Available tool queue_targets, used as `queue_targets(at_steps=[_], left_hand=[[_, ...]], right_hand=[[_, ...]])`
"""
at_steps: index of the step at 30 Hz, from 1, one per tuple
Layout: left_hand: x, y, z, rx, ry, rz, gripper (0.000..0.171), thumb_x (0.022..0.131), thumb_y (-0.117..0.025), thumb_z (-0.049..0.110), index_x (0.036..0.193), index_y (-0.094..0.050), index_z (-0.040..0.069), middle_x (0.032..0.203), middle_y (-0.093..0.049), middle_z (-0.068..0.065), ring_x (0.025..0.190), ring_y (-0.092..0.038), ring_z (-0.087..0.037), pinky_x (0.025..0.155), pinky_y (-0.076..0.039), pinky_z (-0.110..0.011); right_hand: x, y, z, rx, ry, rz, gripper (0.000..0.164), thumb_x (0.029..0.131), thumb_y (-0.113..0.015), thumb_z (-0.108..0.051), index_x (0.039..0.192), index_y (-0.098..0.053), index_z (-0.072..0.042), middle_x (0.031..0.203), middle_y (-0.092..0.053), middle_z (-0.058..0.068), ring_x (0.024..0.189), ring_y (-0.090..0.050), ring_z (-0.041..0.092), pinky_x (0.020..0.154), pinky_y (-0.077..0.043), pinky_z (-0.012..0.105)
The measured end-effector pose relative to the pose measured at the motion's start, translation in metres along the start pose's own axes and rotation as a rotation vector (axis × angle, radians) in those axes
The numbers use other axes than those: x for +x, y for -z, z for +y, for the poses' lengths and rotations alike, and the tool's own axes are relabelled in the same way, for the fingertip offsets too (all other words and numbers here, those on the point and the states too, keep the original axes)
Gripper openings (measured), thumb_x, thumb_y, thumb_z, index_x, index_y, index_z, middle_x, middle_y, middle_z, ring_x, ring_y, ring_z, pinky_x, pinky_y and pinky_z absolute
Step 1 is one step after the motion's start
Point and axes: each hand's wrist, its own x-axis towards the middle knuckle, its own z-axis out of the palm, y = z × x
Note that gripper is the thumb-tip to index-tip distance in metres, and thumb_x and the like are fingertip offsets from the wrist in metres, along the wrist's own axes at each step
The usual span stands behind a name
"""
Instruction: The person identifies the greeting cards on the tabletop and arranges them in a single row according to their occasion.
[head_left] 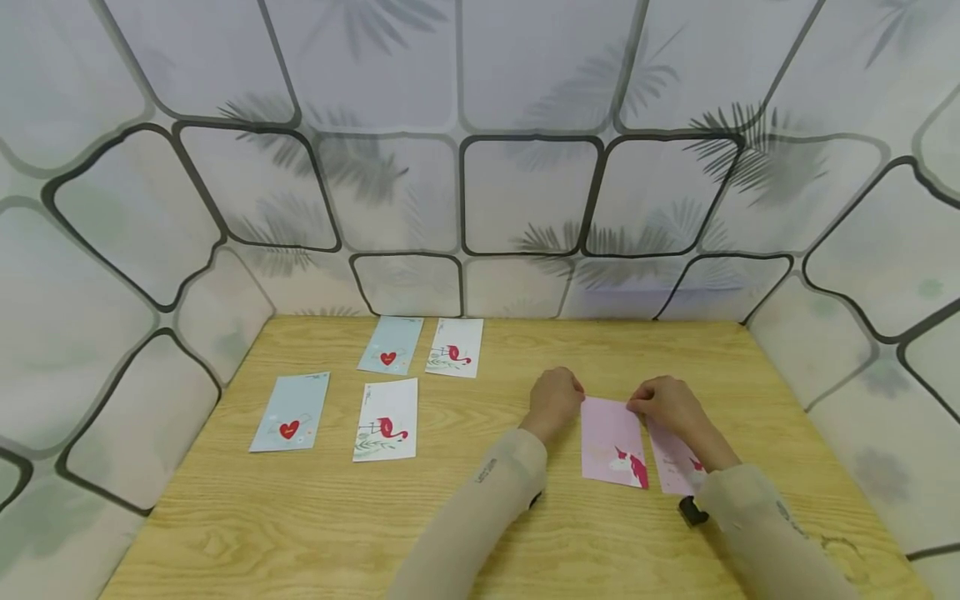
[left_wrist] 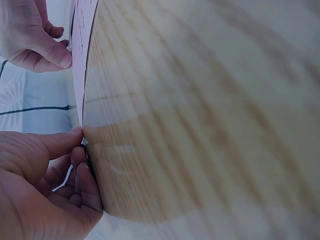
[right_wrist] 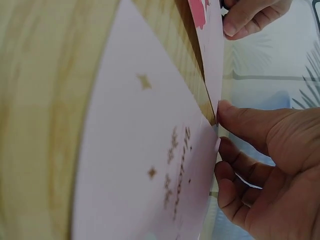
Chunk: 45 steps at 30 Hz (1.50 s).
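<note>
Two pink unicorn cards are side by side at the right of the wooden table. At the top left corner of the left pink card [head_left: 609, 435], my left hand [head_left: 555, 402] pinches the edge between thumb and curled fingers. My right hand [head_left: 670, 404] has its thumb on that card's top right corner, pinching there. The right pink card [head_left: 670, 463] is partly hidden under this hand and wrist. In the right wrist view, small gold stars and lettering show on the near pink card [right_wrist: 135, 130], its corner right at the right fingertips.
On the left of the table [head_left: 300, 525] lie two blue heart cards, one nearer [head_left: 291, 408] and one farther [head_left: 393, 340]. Beside them are two white flamingo cards, one nearer [head_left: 386, 408] and one farther [head_left: 457, 342]. A patterned curtain [head_left: 525, 192] surrounds the back and sides.
</note>
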Motion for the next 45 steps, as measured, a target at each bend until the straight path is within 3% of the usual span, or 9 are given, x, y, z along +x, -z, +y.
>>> queue_targets(at_steps=[6,11,15,18,22,29,33,38,45], left_hand=[[0.001,0.0,-0.005,-0.059,-0.015,-0.003,0.008,0.095,-0.074,0.011,0.089,-0.078,0.009,0.087,-0.074,0.0,0.08,-0.068,-0.016,0.07,-0.055,-0.027],[-0.003,0.008,-0.014,-0.21,-0.059,-0.022,0.008,0.097,-0.072,0.01,0.092,-0.077,0.006,0.087,-0.073,-0.001,0.077,-0.065,-0.014,0.071,-0.055,-0.027],[-0.007,0.024,-0.024,-0.194,-0.106,-0.005,0.011,0.101,-0.069,0.018,0.099,-0.076,0.009,0.09,-0.073,0.003,0.076,-0.063,-0.009,0.07,-0.053,-0.027],[-0.011,0.044,-0.03,-0.156,-0.129,0.032,0.015,0.103,-0.067,0.022,0.105,-0.076,0.01,0.096,-0.074,0.003,0.08,-0.064,-0.008,0.071,-0.054,-0.026],[-0.021,0.081,-0.039,-0.154,-0.162,0.064,0.019,0.104,-0.065,0.022,0.114,-0.075,0.008,0.105,-0.074,-0.001,0.089,-0.067,-0.013,0.075,-0.055,-0.028],[-0.043,0.145,-0.066,-0.087,-0.235,0.161,0.025,0.104,-0.066,0.022,0.121,-0.073,0.005,0.11,-0.072,-0.007,0.096,-0.067,-0.022,0.08,-0.057,-0.037],[-0.061,0.175,-0.089,-0.079,-0.234,0.224,0.025,0.102,-0.067,0.018,0.122,-0.072,0.003,0.113,-0.071,-0.01,0.1,-0.067,-0.026,0.085,-0.056,-0.042],[-0.079,0.205,-0.117,-0.048,-0.219,0.282,0.026,0.102,-0.067,0.016,0.123,-0.071,0.001,0.116,-0.07,-0.014,0.103,-0.067,-0.029,0.088,-0.055,-0.047],[-0.089,0.232,-0.151,-0.008,-0.153,0.303,0.032,0.103,-0.065,0.016,0.129,-0.067,-0.004,0.121,-0.069,-0.02,0.108,-0.066,-0.034,0.093,-0.054,-0.051]], right_hand=[[-0.002,-0.001,0.001,0.003,0.025,0.039,0.013,0.093,-0.078,-0.018,0.089,-0.079,-0.005,0.085,-0.072,0.005,0.077,-0.061,0.02,0.067,-0.05,0.037],[-0.01,0.001,-0.003,0.025,0.06,0.179,0.018,0.096,-0.075,-0.019,0.096,-0.077,-0.002,0.093,-0.072,0.013,0.083,-0.064,0.028,0.071,-0.052,0.043],[-0.014,0.001,-0.016,0.094,0.086,0.267,0.027,0.1,-0.07,-0.021,0.107,-0.074,0.004,0.099,-0.071,0.018,0.087,-0.065,0.032,0.072,-0.053,0.044],[-0.013,0.001,-0.028,0.143,0.113,0.309,0.034,0.103,-0.066,-0.024,0.116,-0.071,0.007,0.105,-0.072,0.02,0.093,-0.066,0.034,0.076,-0.055,0.048],[-0.009,0.001,-0.047,0.205,0.153,0.348,0.038,0.105,-0.063,-0.025,0.123,-0.067,0.009,0.108,-0.071,0.022,0.098,-0.067,0.036,0.082,-0.056,0.052],[-0.003,0.002,-0.081,0.321,0.209,0.388,0.036,0.105,-0.064,-0.019,0.128,-0.065,0.009,0.105,-0.072,0.018,0.096,-0.067,0.032,0.077,-0.053,0.028],[0.003,-0.003,-0.098,0.382,0.23,0.356,0.039,0.105,-0.064,-0.019,0.133,-0.062,0.008,0.106,-0.071,0.016,0.098,-0.066,0.03,0.079,-0.052,0.024],[0.01,-0.009,-0.117,0.418,0.253,0.321,0.04,0.104,-0.065,-0.02,0.135,-0.06,0.006,0.108,-0.07,0.014,0.099,-0.065,0.028,0.083,-0.054,0.035],[0.016,-0.027,-0.143,0.413,0.298,0.259,0.038,0.104,-0.065,-0.02,0.132,-0.064,0.005,0.111,-0.068,0.015,0.098,-0.066,0.029,0.085,-0.057,0.046]])
